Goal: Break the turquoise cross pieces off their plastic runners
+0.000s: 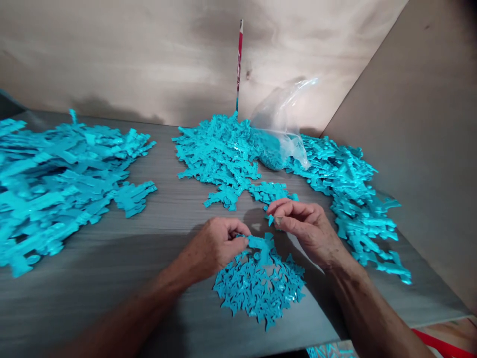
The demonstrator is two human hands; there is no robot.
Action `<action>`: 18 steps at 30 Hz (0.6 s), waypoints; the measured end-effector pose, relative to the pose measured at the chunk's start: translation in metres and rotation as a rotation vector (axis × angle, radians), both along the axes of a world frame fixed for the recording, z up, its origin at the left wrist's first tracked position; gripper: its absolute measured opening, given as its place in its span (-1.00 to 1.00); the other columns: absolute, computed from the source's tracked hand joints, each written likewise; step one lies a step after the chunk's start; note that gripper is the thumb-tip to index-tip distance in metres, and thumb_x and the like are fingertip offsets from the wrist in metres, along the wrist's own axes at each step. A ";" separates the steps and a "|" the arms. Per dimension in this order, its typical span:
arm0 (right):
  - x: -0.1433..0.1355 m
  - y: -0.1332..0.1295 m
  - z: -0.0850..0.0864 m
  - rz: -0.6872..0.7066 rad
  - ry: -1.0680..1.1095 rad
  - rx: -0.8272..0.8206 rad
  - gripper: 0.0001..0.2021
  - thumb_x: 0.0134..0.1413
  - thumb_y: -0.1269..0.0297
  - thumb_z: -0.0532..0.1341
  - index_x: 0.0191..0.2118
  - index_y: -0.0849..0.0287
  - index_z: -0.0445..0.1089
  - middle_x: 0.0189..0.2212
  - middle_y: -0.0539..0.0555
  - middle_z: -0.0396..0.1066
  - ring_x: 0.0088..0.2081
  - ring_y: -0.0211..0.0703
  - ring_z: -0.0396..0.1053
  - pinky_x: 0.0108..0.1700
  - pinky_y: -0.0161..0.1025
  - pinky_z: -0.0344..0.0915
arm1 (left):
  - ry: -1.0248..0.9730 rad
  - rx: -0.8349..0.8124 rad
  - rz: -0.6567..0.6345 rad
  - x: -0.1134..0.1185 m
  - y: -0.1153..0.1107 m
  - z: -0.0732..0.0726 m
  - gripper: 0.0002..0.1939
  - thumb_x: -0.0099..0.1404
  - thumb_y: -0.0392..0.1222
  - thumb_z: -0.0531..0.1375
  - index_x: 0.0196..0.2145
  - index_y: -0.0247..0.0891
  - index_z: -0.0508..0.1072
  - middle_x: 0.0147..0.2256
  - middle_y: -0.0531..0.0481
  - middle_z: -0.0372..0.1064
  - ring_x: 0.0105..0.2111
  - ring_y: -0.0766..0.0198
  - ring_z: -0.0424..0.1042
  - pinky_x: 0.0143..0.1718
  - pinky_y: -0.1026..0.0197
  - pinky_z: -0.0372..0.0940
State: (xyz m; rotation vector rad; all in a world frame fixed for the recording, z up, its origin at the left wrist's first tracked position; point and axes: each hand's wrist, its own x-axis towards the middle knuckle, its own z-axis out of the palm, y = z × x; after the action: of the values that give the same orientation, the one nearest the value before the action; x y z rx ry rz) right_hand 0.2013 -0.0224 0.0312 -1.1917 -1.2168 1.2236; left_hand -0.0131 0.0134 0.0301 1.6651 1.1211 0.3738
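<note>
My left hand (227, 238) is closed, thumb and fingertips pinching one end of a flat turquoise plastic piece (264, 244) of irregular outline. To its right, my right hand (303, 226) pinches a small pointed turquoise piece (271, 219) between thumb and fingers. Below both hands lies a heap of small star-like turquoise pieces (261, 293). Just beyond my hands, the near edge of a pile of larger turquoise pieces (218, 149) reaches toward my right fingertips.
Another large turquoise pile (63, 184) covers the left of the grey wood-grain table (164, 174). More pieces (357, 199) spread along the right. A clear plastic bag (283, 144) and an upright thin red-and-white stick (239, 64) stand near the back wooden panel (130, 54). A side panel (421, 134) rises at right.
</note>
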 end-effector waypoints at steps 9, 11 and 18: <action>-0.006 -0.002 -0.006 0.194 -0.118 0.004 -0.92 0.00 0.25 0.35 -0.46 0.09 0.55 -0.32 0.07 0.46 -0.11 -0.07 0.36 -0.17 -0.19 0.31 | -0.276 -0.247 0.304 0.008 0.005 0.003 -0.85 -0.02 -0.25 0.23 -0.41 -0.30 0.44 -0.57 -0.01 0.50 -0.53 0.26 0.48 -0.46 0.26 0.32; -0.008 -0.002 -0.007 0.201 -0.138 -0.005 -0.88 0.02 0.21 0.34 -0.45 0.10 0.54 -0.42 0.04 0.42 -0.28 -0.15 0.34 -0.26 -0.22 0.30 | -0.337 -0.284 0.318 0.009 0.004 0.003 -0.80 -0.03 -0.26 0.23 -0.37 -0.29 0.41 -0.59 0.00 0.50 -0.54 0.23 0.50 -0.48 0.24 0.34; -0.011 -0.003 -0.008 0.203 -0.103 -0.099 -0.77 0.03 0.09 0.32 -0.44 0.16 0.47 -0.53 -0.03 0.31 -0.48 -0.28 0.17 -0.45 -0.30 0.15 | -0.346 -0.155 0.221 0.007 0.000 0.004 -0.84 0.10 -0.26 0.18 -0.34 -0.29 0.51 -0.54 -0.01 0.53 -0.53 0.28 0.49 -0.44 0.24 0.36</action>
State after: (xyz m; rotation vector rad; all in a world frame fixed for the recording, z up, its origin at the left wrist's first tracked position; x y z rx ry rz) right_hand 0.1907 -0.0257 0.0227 -1.2389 -1.3943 1.4006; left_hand -0.0066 0.0131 0.0339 1.2852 1.0450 0.6722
